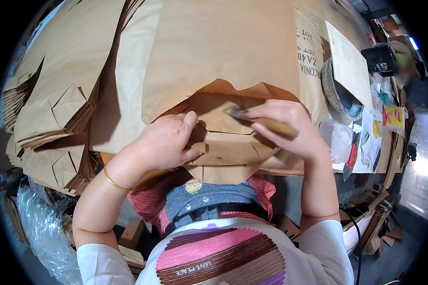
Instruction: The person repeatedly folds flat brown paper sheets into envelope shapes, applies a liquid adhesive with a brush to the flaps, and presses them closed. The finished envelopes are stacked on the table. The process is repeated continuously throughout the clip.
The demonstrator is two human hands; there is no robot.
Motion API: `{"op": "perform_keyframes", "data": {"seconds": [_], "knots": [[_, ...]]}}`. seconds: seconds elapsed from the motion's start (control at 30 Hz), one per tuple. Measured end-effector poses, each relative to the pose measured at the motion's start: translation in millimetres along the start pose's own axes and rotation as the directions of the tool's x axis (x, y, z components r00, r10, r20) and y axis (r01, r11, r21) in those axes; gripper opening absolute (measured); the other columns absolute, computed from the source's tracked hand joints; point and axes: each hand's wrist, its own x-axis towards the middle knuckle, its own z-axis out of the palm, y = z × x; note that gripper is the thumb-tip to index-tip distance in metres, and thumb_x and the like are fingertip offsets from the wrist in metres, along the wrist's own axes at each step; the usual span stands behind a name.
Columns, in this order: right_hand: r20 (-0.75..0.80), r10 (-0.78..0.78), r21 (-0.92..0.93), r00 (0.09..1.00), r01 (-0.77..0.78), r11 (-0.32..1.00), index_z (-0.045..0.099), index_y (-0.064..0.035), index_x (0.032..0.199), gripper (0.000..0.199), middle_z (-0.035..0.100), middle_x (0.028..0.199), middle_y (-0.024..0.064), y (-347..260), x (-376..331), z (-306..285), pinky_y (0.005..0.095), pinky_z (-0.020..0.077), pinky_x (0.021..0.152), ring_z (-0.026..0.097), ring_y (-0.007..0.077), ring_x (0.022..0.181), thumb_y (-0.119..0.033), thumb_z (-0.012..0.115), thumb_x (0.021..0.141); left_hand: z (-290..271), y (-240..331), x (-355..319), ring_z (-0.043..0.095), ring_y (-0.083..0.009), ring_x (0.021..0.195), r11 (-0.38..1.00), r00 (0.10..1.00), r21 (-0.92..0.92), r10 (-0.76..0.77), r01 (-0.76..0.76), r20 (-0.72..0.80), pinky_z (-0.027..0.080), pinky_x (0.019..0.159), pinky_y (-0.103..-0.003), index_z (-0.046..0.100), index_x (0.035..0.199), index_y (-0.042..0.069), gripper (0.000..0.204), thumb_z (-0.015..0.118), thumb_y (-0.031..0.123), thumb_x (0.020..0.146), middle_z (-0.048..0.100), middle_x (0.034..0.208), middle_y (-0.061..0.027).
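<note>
The left hand (169,137) rests on the folded bottom of a brown paper bag (223,71), its fingers (188,121) curled loosely and pressing a flap (223,142) flat near the middle of the worktop's near edge. The right hand (283,126) grips a brush (264,122) with a wooden handle, fingers wrapped tightly around it, the bristle end touching the same folded bottom just right of the left hand. The bag lies flat, stretching away to the far side. To the left sit stacks of folded bags (52,123). To the right a round bowl (340,92) stands near a sheet of paper (349,64).
</note>
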Motion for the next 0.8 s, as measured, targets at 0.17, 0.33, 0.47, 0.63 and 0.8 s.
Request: {"op": "perform_keyframes", "data": {"seconds": [0.17,0.33,0.47,0.63,0.8], "knots": [[-0.499,0.551,0.305,0.669,-0.459,0.834,0.07,-0.0034,0.089,0.007,0.069,0.082,0.0057,-39.9,-25.8,-2.0,0.0261,0.0508,0.069,0.064,0.0128,0.075,-0.005,0.064,0.085,7.3,-4.0,16.2,0.061,-0.0405,0.082,0.948,0.951,-0.246,-0.25,0.202,-0.18,0.047,0.071,-0.046,0.055,0.088,-0.005,0.012,0.06,0.006,0.086,0.062,0.08,-0.0237],[-0.382,0.599,0.427,0.704,-0.44,0.79,0.067,-0.001,0.085,0.008,0.063,0.071,-0.0002,-39.6,-21.7,36.6,0.0245,0.0478,0.061,0.059,0.008,0.067,-0.009,0.066,0.087,32.4,-12.4,36.6,0.063,-0.0382,0.075,0.97,0.898,-0.081,-0.244,0.231,-0.366,0.05,0.069,-0.044,0.063,0.078,-0.003,0.009,0.066,0.005,0.078,0.063,0.076,-0.0221],[-0.322,0.681,0.63,0.658,-0.387,0.673,0.066,-0.0024,0.083,0.012,0.061,0.069,-0.002,-45.5,-4.2,66.4,0.0248,0.0454,0.057,0.055,0.0065,0.064,-0.013,0.065,0.089,21.0,-21.4,46.0,0.064,-0.0355,0.074,0.959,0.912,-0.076,-0.283,0.273,-0.297,0.05,0.069,-0.042,0.066,0.076,-0.003,0.014,0.072,0.009,0.072,0.065,0.076,-0.021],[-0.249,0.65,0.646,0.718,-0.377,0.664,0.065,-0.0016,0.083,0.011,0.061,0.069,0.001,-41.8,18.2,101.5,0.0268,0.0463,0.06,0.055,0.0082,0.065,-0.012,0.065,0.087,11.8,-23.6,60.6,0.064,-0.0344,0.073,0.941,0.891,-0.122,-0.337,0.314,-0.304,0.051,0.068,-0.042,0.068,0.072,-0.003,0.018,0.077,0.011,0.066,0.065,0.074,-0.0212],[-0.438,0.58,0.333,0.687,-0.476,0.814,0.065,-0.0021,0.08,0.009,0.061,0.065,0.0034,-33.6,-38.1,46.3,0.028,0.0477,0.061,0.059,0.0106,0.064,-0.01,0.065,0.085,19.4,-21.6,61.9,0.063,-0.0372,0.074,0.96,0.883,-0.064,-0.277,0.273,-0.379,0.051,0.07,-0.043,0.065,0.071,-0.002,0.017,0.076,0.009,0.066,0.064,0.074,-0.0215]]}}
